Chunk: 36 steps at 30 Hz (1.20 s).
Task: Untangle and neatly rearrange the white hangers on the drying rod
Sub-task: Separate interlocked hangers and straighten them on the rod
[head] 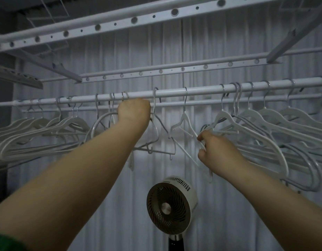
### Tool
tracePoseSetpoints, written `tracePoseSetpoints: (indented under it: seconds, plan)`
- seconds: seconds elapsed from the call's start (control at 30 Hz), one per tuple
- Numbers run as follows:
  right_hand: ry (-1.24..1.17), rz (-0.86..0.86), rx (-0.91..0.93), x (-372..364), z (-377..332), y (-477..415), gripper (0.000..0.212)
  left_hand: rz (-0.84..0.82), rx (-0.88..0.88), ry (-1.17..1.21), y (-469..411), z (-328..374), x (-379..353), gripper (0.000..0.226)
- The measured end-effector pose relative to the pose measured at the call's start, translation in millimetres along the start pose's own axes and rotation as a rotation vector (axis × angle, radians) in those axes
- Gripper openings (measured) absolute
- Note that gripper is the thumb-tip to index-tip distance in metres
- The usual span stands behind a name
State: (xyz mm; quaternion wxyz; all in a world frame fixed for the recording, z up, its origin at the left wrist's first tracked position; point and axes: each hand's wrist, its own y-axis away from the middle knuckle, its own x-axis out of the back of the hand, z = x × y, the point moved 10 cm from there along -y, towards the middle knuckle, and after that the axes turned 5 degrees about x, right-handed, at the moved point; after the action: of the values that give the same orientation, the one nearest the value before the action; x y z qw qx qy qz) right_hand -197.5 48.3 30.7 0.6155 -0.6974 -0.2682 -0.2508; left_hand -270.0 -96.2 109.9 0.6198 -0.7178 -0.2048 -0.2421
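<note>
A white drying rod [174, 92] runs across the view at head height. Several white hangers [265, 115] hang on it, bunched at the left [48, 127] and the right, with a few loose ones in the middle [183, 122]. My left hand [134, 110] is raised just under the rod, fingers curled round a hanger's neck below its hook. My right hand [217, 151] is lower and to the right, gripping the thin lower bars of crossed hangers. What exactly lies inside each fist is hidden.
A round white fan [170, 203] on a dark stand sits below between my arms. Perforated rack bars [135, 19] cross overhead, a second bar [174, 69] behind. A pale pleated curtain [229, 205] fills the background.
</note>
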Motion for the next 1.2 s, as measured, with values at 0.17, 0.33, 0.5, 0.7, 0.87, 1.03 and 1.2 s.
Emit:
tracePoseSetpoints:
  seconds: [0.17,0.33,0.5,0.7,0.87,1.03,1.2]
  plan:
    - [-0.01,-0.019,-0.004,-6.5,-0.1,1.5,0.042,-0.053,-0.005,0.019,6.7,2.0,-12.3,0.026]
    - [-0.005,-0.02,-0.007,-9.3,3.0,2.8,0.043,-0.185,0.074,0.148,14.4,-1.1,-23.0,0.025]
    - [0.035,-0.025,-0.02,-5.2,3.6,6.0,0.043,-0.238,0.042,0.19,26.7,-11.7,-20.1,0.025]
    - [0.154,0.073,0.031,12.9,-16.9,8.0,0.045,-0.403,0.159,0.679,49.9,-55.6,-38.1,0.033]
    - [0.182,0.066,0.224,4.4,-72.5,-0.1,0.038,-0.41,0.194,0.891,67.2,-72.0,-45.6,0.025]
    - [0.234,0.008,0.279,-19.7,-113.0,-5.9,0.028,-0.459,0.118,0.807,77.5,-69.7,-60.3,0.038]
    - [0.169,-0.02,0.153,-28.3,-112.4,-17.5,0.026,-0.418,0.04,1.059,85.4,-66.5,-62.2,0.031]
